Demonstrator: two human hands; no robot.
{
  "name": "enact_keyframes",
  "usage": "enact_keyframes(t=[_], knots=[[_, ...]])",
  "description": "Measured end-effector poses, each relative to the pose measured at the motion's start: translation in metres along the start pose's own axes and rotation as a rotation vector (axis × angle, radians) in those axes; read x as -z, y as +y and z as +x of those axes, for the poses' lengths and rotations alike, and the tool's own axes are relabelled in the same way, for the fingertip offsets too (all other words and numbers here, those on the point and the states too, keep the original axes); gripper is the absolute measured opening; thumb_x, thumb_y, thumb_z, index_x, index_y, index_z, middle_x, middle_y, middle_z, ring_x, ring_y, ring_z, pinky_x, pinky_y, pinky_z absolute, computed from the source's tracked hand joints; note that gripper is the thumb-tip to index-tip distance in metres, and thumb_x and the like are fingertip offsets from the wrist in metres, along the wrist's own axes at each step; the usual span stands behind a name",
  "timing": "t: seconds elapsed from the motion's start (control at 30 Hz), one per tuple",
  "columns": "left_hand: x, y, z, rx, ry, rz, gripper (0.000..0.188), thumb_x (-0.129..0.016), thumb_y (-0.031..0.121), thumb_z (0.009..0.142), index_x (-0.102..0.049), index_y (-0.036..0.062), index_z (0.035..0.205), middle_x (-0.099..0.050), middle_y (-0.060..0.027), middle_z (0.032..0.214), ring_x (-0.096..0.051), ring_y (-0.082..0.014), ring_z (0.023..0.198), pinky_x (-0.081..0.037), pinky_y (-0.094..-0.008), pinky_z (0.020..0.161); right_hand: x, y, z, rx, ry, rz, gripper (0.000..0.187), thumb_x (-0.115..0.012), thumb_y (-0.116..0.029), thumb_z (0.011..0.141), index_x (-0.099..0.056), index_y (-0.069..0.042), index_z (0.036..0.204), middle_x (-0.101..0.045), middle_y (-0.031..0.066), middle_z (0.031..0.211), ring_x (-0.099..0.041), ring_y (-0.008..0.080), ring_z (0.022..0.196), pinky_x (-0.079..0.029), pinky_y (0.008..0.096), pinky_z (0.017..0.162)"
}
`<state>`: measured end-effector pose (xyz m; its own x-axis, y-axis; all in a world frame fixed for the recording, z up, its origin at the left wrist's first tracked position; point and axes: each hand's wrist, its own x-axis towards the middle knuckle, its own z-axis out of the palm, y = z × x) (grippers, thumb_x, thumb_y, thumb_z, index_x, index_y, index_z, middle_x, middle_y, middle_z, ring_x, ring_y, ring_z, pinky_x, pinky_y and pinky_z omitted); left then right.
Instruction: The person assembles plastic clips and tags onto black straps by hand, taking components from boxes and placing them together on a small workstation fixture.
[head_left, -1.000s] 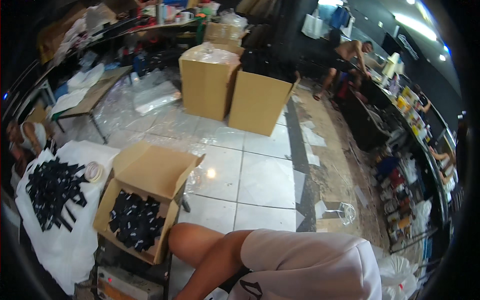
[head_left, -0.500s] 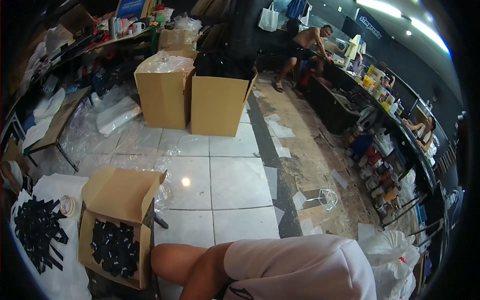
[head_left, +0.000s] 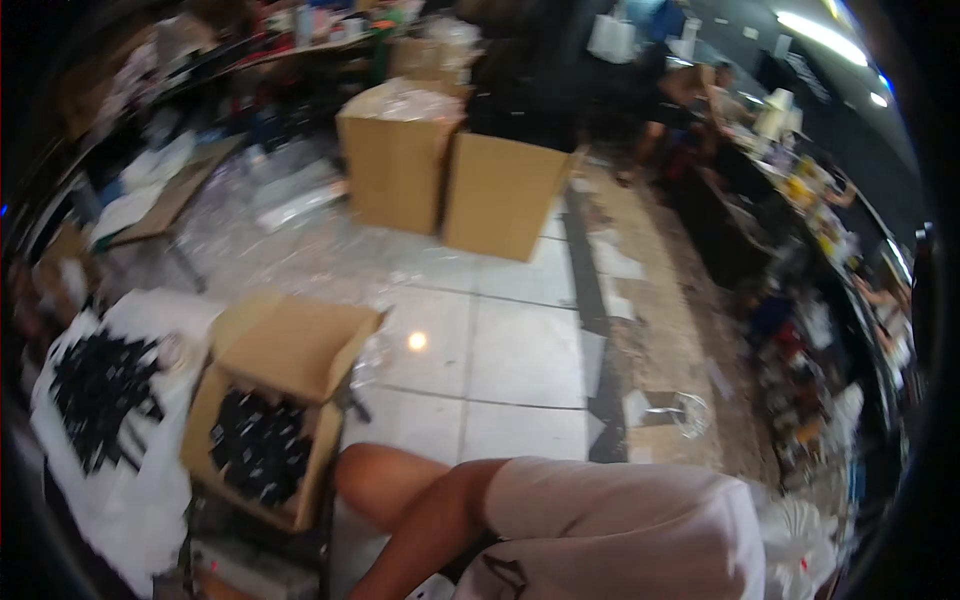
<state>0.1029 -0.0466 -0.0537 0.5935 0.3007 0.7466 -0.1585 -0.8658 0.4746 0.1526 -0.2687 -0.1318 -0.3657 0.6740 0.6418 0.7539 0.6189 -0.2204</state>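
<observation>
Neither my left hand nor my right hand shows. My bare limbs and pale clothing (head_left: 620, 520) fill the lower middle; one limb runs down past the lower edge, and whatever lies at its end is hidden. Closest to me on the left is an open cardboard box (head_left: 295, 335) with its flap raised, holding many small black pieces (head_left: 260, 445) with white marks. Beside it, a heap of black strips (head_left: 105, 390) lies on a white sheet (head_left: 140, 510). A roll of tape (head_left: 172, 350) rests near the heap, blurred.
Two tall cardboard boxes (head_left: 505, 195) stand on white floor tiles (head_left: 525, 345). Clear plastic wrap (head_left: 300, 205) lies left of them, near a low bench (head_left: 180, 190). A person (head_left: 685, 95) and a long cluttered counter (head_left: 750, 215) are at right. White plastic bags (head_left: 795, 540) sit lower right.
The whole scene has shifted rightward and slightly up in the picture, and it is now blurred. A pale box-shaped thing has come into sight below the open cardboard box.
</observation>
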Motion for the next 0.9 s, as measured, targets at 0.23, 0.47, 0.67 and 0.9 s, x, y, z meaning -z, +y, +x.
enact_keyframes(t=[0.23, 0.47, 0.67, 0.9], knots=[[-0.02, 0.0, 0.003, 0.209, -0.008, -0.178, 0.015, -0.055, 0.005, 0.098, -0.056, -0.0016, 0.111, -0.057, -0.0073, 0.104, -0.054, -0.016, 0.096, -0.044, -0.0292, 0.086, -0.015, 0.017, -0.008, -0.002, 0.121, 0.071, 0.011, -0.059, -0.011, 0.084, -0.069, -0.006, 0.08, -0.064, 0.0117, 0.088, -0.063, 0.03, 0.088, -0.037, 0.0525, 0.106], [-0.02, 0.02, -0.002, 0.28, 0.012, -0.252, 0.014, -0.062, 0.006, 0.094, -0.055, 0.0011, 0.106, -0.052, -0.0008, 0.089, -0.048, -0.0085, 0.078, -0.04, -0.022, 0.067, -0.019, 0.023, 0.001, 0.049, 0.2, 0.154, 0.008, -0.06, -0.009, 0.071, -0.064, -0.005, 0.078, -0.057, 0.0108, 0.073, -0.061, 0.0318, 0.077, -0.036, 0.0536, 0.105], [-0.021, 0.025, -0.006, 0.352, -0.011, -0.278, 0.011, -0.057, 0.001, 0.095, -0.054, 0.0007, 0.106, -0.054, -0.0019, 0.098, -0.051, -0.0111, 0.09, -0.04, -0.0249, 0.082, -0.022, 0.022, -0.004, 0.057, 0.232, 0.232, 0.007, -0.063, -0.009, 0.067, -0.061, -0.005, 0.072, -0.055, 0.0108, 0.071, -0.06, 0.0328, 0.075, -0.036, 0.0549, 0.102], [-0.017, 0.033, -0.002, 0.281, 0.005, -0.281, 0.008, -0.058, 0.004, 0.095, -0.053, 0.0027, 0.102, -0.051, -0.0007, 0.093, -0.046, -0.009, 0.082, -0.039, -0.0237, 0.071, -0.008, 0.015, -0.005, 0.058, 0.048, 0.081, 0.009, -0.061, -0.014, 0.082, -0.065, -0.007, 0.078, -0.06, 0.0136, 0.086, -0.061, 0.0294, 0.085, -0.036, 0.052, 0.109]])
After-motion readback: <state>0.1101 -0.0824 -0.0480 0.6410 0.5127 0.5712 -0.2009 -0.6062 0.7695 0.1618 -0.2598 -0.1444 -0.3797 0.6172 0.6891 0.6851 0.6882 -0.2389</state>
